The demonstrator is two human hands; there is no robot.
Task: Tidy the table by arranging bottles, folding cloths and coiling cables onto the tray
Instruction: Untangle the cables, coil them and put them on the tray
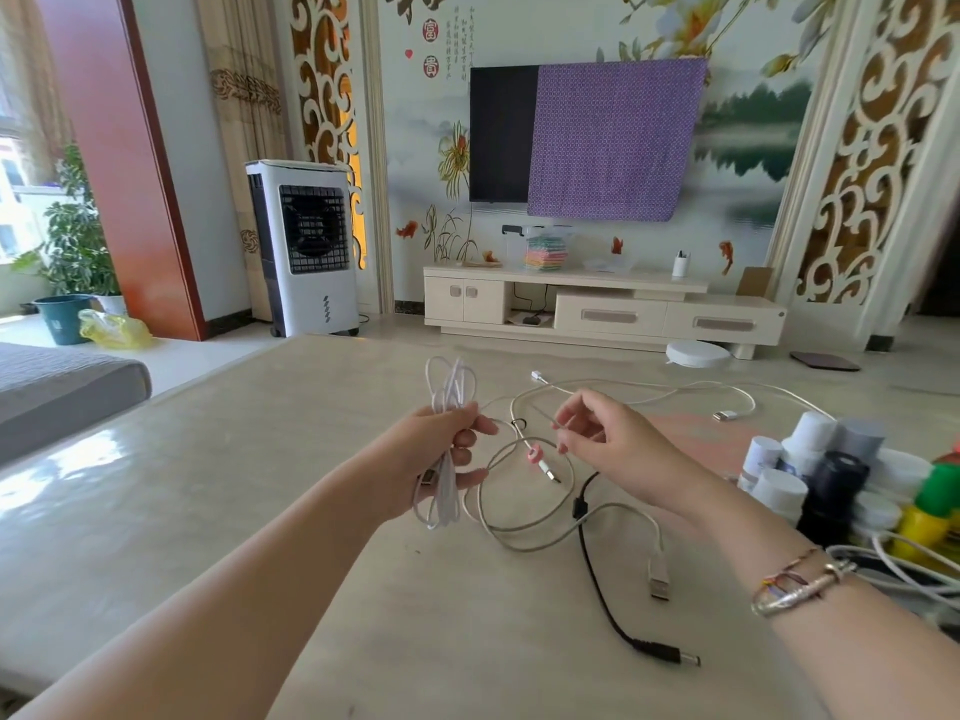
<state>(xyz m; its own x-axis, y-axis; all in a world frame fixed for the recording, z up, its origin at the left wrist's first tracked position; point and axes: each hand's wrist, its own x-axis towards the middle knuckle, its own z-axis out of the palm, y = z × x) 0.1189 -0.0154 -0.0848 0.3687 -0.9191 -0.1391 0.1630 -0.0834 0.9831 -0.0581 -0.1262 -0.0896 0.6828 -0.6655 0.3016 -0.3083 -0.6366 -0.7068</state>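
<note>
Here, at the centre of the frame, the left hand (447, 449) grips a coiled bundle of thin white cable (448, 407), its fingers curled round the middle so that loops stand up above the fist and hang down below it, off the glossy beige stone bench (208, 511). Just right of it the right hand (597, 433) is raised above the bench with thumb and forefinger pinching a thin stretch of white cable; the other fingers are loosely curled. A beaded and a silver bracelet (800, 584) sit on that wrist.

Between and below the hands, loose cables lie tangled on the bench: a grey-white cable with a silver USB plug (658, 584) at lower centre, a black cable ending in a barrel plug (670, 654) toward the lower right, and a white lead with a small pink ring (533, 454) near its connector. A long white cable (743, 402) runs off to the right behind the right hand.

At the right edge stands a tight cluster of white-capped plastic bottles (779, 491), with a black bottle (831, 491) and a yellow bottle with a green cap (930, 511) among them; more white cable lies just in front of the cluster.
</note>
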